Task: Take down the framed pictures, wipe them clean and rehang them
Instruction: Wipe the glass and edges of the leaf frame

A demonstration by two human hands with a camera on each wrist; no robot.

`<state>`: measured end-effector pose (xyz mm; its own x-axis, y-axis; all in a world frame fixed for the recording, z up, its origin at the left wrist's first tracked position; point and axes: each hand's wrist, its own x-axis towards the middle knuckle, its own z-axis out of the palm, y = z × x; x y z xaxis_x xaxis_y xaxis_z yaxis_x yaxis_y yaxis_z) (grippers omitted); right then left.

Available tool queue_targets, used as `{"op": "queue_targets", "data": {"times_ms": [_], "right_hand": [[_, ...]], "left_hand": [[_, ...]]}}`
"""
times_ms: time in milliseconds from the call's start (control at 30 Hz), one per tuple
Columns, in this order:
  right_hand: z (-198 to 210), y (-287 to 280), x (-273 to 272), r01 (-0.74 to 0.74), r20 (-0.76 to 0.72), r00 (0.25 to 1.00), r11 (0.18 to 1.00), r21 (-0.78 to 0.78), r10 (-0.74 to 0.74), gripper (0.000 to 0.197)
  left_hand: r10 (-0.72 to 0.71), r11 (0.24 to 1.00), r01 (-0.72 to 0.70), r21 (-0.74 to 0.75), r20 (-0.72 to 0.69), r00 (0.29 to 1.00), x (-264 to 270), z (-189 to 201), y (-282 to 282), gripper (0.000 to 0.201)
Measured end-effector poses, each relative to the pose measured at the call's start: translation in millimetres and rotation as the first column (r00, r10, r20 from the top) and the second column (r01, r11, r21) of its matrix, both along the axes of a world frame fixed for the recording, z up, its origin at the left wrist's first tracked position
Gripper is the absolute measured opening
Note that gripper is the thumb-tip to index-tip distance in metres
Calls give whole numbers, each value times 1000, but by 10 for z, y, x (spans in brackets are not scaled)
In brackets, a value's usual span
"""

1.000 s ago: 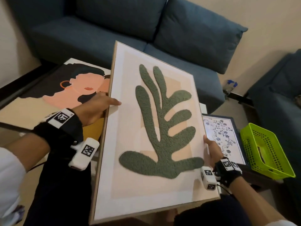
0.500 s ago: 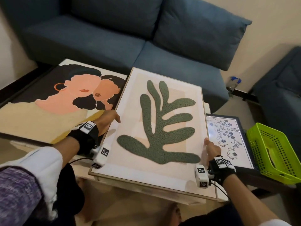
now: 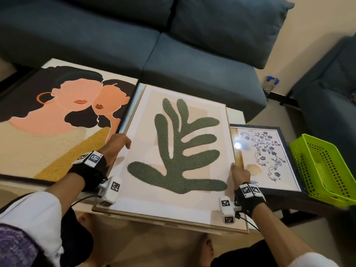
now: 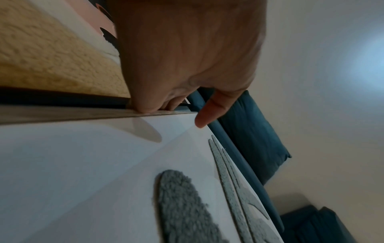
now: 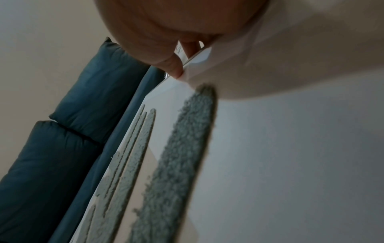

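Leaf picture (image 3: 179, 151) lies flat on table (image 3: 236, 114), long axis running away from the person, between portrait picture (image 3: 57, 120) and floral picture (image 3: 267, 157). Left hand (image 3: 117, 143) grips its left edge, right hand (image 3: 239, 173) its right edge; each grip is curled round the frame, equally near.

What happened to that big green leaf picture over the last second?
The wooden-framed picture with the fuzzy green leaf went from steeply tilted up to lying nearly flat on the low table, between the large portrait of two faces and the dark-framed blue floral print. The left hand and right hand still grip its side edges. Neighbouring pictures and lime green plastic basket stayed put.
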<state>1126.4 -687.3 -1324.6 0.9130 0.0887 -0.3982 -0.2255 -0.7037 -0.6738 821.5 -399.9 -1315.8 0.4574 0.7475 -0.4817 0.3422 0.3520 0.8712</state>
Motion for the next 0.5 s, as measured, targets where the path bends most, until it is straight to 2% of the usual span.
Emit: {"op": "queue_targets", "data": {"times_ms": [100,233,500], "right_hand": [[-36,-8,-18,-40,21,999,999,-23,40,43],[-113,3,-16,-59,80,995,998,7,58,35],[-202,27,24,-98,110,989,994,-40,102,24]], "left_hand": [[1,999,0,36,-19,1000,1,-11,26,28],[-25,997,26,74,-19,1000,-11,-4,47,33],[-103,989,111,96,-83,991,-87,-46,38,34]]}}
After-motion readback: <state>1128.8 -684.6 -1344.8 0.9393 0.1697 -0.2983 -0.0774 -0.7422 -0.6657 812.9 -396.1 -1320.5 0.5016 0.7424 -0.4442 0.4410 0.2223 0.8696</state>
